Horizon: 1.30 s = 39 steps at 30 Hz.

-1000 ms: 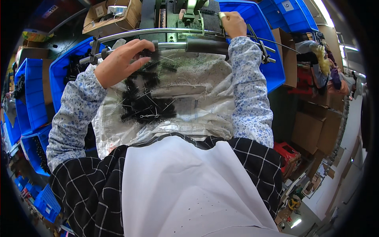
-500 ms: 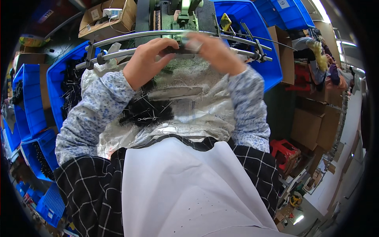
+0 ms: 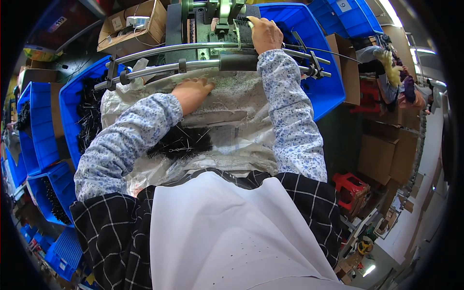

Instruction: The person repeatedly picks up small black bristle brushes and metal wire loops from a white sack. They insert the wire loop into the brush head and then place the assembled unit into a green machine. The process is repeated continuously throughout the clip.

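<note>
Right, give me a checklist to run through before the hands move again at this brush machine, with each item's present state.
1. Right hand is up at the green machine beyond the metal rails: ok.
2. What the right hand's fingertips pinch: cannot tell, too small to see.
3. Left hand lies flat on the white sack spread over the lap, holding nothing visible: ok.
4. Pile of black bristle brushes lies on the sack beside the left forearm, within reach: ok.
5. Right sleeve crosses over the rails and the dark grip; whether it touches them: cannot tell.
6. Blue bin on the left holds more black brushes: ok.
</note>
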Available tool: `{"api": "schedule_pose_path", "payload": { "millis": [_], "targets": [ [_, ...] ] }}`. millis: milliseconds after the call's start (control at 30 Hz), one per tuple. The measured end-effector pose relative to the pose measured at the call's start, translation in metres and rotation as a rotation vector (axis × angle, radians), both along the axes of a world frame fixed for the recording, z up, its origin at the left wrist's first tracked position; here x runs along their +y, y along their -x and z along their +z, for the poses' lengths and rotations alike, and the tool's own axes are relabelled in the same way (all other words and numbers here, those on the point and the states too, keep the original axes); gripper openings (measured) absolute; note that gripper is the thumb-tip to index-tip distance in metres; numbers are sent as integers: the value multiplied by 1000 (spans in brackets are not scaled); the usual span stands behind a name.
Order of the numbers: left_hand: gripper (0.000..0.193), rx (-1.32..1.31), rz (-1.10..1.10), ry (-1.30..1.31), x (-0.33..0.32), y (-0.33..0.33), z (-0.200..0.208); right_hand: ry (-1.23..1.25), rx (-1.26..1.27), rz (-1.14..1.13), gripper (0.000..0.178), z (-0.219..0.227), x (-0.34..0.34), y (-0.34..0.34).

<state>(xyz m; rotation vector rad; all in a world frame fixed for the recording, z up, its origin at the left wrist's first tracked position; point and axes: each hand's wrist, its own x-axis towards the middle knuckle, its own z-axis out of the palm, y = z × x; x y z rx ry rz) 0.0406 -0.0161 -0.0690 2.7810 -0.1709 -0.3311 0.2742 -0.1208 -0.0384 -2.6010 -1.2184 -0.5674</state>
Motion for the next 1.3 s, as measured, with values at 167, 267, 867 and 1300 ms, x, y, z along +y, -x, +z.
{"api": "schedule_pose_path", "payload": {
  "millis": [167, 267, 867, 1300],
  "targets": [
    [36, 72, -92, -95, -6, -7, -1, -45, 5, 39, 21, -6, -3, -2],
    [34, 86, -119, -49, -7, -5, 18, -42, -8, -27, 21, -1, -7, 0],
    [27, -217, 66, 598, 22, 37, 91, 16, 88, -141, 41, -13, -20, -8],
    [24, -230, 94, 590, 28, 31, 104, 40, 63, -88, 19, -9, 36, 39]
  ]
}}
